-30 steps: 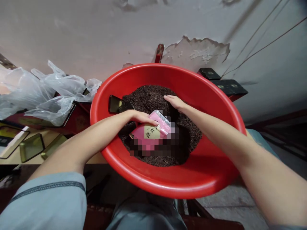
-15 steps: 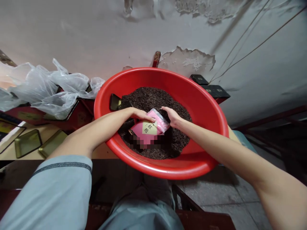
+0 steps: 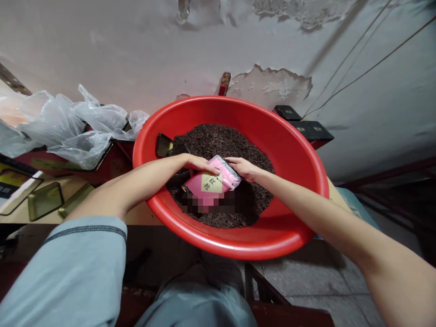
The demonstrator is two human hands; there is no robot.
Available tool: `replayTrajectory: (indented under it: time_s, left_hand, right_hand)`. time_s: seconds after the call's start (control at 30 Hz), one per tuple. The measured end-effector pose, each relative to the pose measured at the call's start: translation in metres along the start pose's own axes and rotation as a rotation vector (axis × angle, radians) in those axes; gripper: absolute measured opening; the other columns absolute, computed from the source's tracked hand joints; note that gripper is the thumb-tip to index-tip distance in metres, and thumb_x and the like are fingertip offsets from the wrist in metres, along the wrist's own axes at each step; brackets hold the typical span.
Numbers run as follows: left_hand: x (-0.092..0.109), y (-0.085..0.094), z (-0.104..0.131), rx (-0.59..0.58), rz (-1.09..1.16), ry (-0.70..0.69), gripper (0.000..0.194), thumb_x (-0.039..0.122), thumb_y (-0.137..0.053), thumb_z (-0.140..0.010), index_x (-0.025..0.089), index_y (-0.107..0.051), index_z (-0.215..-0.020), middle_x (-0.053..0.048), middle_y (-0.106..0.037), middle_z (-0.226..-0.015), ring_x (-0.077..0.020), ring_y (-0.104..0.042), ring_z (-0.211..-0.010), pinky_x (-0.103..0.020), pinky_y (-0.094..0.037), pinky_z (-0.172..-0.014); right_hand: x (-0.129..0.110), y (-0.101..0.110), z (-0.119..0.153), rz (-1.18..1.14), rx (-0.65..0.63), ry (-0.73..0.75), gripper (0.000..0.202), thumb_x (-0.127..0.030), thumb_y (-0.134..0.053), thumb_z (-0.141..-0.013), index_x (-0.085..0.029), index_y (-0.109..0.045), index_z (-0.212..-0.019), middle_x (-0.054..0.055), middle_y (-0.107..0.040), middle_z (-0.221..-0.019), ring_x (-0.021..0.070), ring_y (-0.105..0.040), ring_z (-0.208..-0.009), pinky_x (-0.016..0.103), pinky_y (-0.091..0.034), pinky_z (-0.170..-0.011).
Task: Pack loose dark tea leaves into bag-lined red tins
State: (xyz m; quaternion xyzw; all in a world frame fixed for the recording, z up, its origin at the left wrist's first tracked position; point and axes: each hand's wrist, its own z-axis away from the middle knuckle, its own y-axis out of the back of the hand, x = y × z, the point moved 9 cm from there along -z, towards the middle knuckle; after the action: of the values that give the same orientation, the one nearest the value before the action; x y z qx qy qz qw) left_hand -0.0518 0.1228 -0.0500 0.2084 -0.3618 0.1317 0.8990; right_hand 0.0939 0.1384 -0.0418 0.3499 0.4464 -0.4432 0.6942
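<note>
A large red basin (image 3: 235, 250) holds a heap of dark, loose tea-like leaves (image 3: 218, 138). Over the leaves is a pink box (image 3: 195, 185) with a yellow label and dark characters, a clear plastic bag (image 3: 233, 180) at its open upper right end. My left hand (image 3: 203, 165) grips the box from above, thumb on the label. At the bag's upper right edge, my right hand (image 3: 244, 168) has its fingers closed on the rim; the fingertips are partly hidden. A small dark tin (image 3: 164, 144) lies at the basin's left inner side.
Crumpled clear plastic bags (image 3: 98, 120) cover red boxes on the left. Gold-coloured lids (image 3: 46, 200) lie on the pale table (image 3: 145, 214). Black-topped boxes (image 3: 313, 131) stand behind the basin at right, near the peeling wall (image 3: 153, 54).
My right hand has come down onto the bag's edge, its fingers drawn together. The bag's opening looks tidier. My left hand keeps its grip, and the view has shifted slightly.
</note>
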Motion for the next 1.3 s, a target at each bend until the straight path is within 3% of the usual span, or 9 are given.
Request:
replayTrajectory:
  time_s: [0.1, 0.2, 0.37, 0.53, 0.67, 0.73, 0.87, 1.0, 1.3]
  left_hand:
    - [0.011, -0.003, 0.006, -0.006, 0.068, -0.115, 0.072, 0.066, -0.083, -0.067, 0.019, -0.071, -0.12, -0.01, -0.08, -0.109, -0.0299, -0.075, -0.101, -0.042, -0.061, -0.089]
    - [0.028, -0.003, 0.021, 0.021, 0.037, -0.308, 0.067, 0.055, -0.088, -0.064, 0.019, -0.07, -0.117, -0.008, -0.078, -0.111, -0.0277, -0.073, -0.103, -0.041, -0.059, -0.096]
    - [0.03, 0.01, 0.065, 0.282, -0.21, -0.49, 0.099, 0.041, -0.098, -0.046, 0.015, -0.06, -0.134, -0.012, -0.064, -0.132, -0.036, -0.06, -0.131, -0.049, -0.045, -0.118]
    - [0.016, 0.006, 0.109, 0.398, -0.228, -0.491, 0.106, 0.037, -0.097, -0.046, 0.017, -0.052, -0.139, -0.013, -0.06, -0.136, -0.0391, -0.057, -0.133, -0.052, -0.044, -0.118]
    - [0.029, 0.004, 0.125, 0.494, -0.177, -0.551, 0.104, 0.035, -0.096, -0.048, 0.016, -0.05, -0.139, -0.013, -0.063, -0.133, -0.0382, -0.058, -0.131, -0.052, -0.043, -0.119]
    - [0.032, 0.01, 0.126, 0.584, -0.161, -0.553, 0.11, 0.036, -0.096, -0.048, 0.014, -0.046, -0.144, -0.015, -0.059, -0.139, -0.039, -0.054, -0.137, -0.053, -0.037, -0.123]
    - [0.011, 0.009, 0.107, 0.512, -0.168, -0.388, 0.133, 0.039, -0.099, -0.038, 0.01, -0.038, -0.153, -0.022, -0.05, -0.15, -0.0415, -0.049, -0.143, -0.053, -0.034, -0.125]
    - [-0.015, 0.001, 0.101, 0.375, -0.186, -0.245, 0.124, 0.042, -0.097, -0.045, 0.012, -0.044, -0.152, -0.019, -0.055, -0.147, -0.0413, -0.049, -0.145, -0.055, -0.034, -0.126]
    - [0.019, -0.004, 0.133, 0.518, -0.228, -0.423, 0.108, 0.04, -0.094, -0.058, 0.02, -0.046, -0.152, -0.016, -0.055, -0.148, -0.0399, -0.052, -0.141, -0.056, -0.035, -0.125]
  right_hand:
    - [-0.017, -0.003, 0.008, 0.151, -0.023, 0.031, 0.027, -0.012, -0.061, -0.091, -0.023, -0.082, -0.105, 0.002, -0.083, -0.11, 0.0173, -0.076, -0.092, 0.038, -0.061, -0.101]
    - [-0.05, -0.013, 0.027, 0.356, -0.136, 0.228, 0.031, -0.011, -0.063, -0.088, -0.022, -0.084, -0.108, 0.002, -0.082, -0.119, 0.0208, -0.075, -0.109, 0.039, -0.055, -0.111]
    - [-0.108, -0.058, 0.086, 0.649, -0.294, 0.639, 0.032, -0.013, -0.073, -0.08, -0.029, -0.086, -0.104, 0.0, -0.078, -0.128, 0.0268, -0.07, -0.127, 0.039, -0.048, -0.118]
    - [-0.143, -0.053, 0.118, 0.589, -0.157, 0.744, 0.025, -0.034, -0.079, -0.084, -0.028, -0.084, -0.108, 0.005, -0.076, -0.122, 0.031, -0.069, -0.121, 0.05, -0.048, -0.118]
    - [-0.117, -0.038, 0.113, 0.712, -0.098, 0.725, 0.103, -0.054, -0.094, -0.065, -0.028, -0.054, -0.156, 0.012, -0.053, -0.152, 0.039, -0.056, -0.14, 0.052, -0.046, -0.121]
    - [-0.095, -0.039, 0.105, 0.769, -0.082, 0.705, 0.122, -0.052, -0.095, -0.062, -0.025, -0.036, -0.165, 0.015, -0.048, -0.151, 0.0401, -0.055, -0.139, 0.053, -0.047, -0.12]
    - [-0.072, -0.057, 0.094, 0.825, -0.041, 0.765, 0.105, -0.028, -0.087, -0.065, -0.023, -0.038, -0.158, 0.014, -0.051, -0.137, 0.0365, -0.059, -0.13, 0.054, -0.049, -0.117]
    - [-0.069, -0.074, 0.083, 0.819, -0.099, 0.778, 0.111, -0.028, -0.088, -0.059, -0.018, -0.036, -0.157, 0.018, -0.05, -0.138, 0.0407, -0.056, -0.132, 0.059, -0.047, -0.116]
    - [-0.067, -0.063, 0.074, 0.742, -0.064, 0.756, 0.109, -0.03, -0.087, -0.056, -0.015, -0.042, -0.154, 0.018, -0.054, -0.138, 0.0402, -0.056, -0.132, 0.059, -0.045, -0.118]
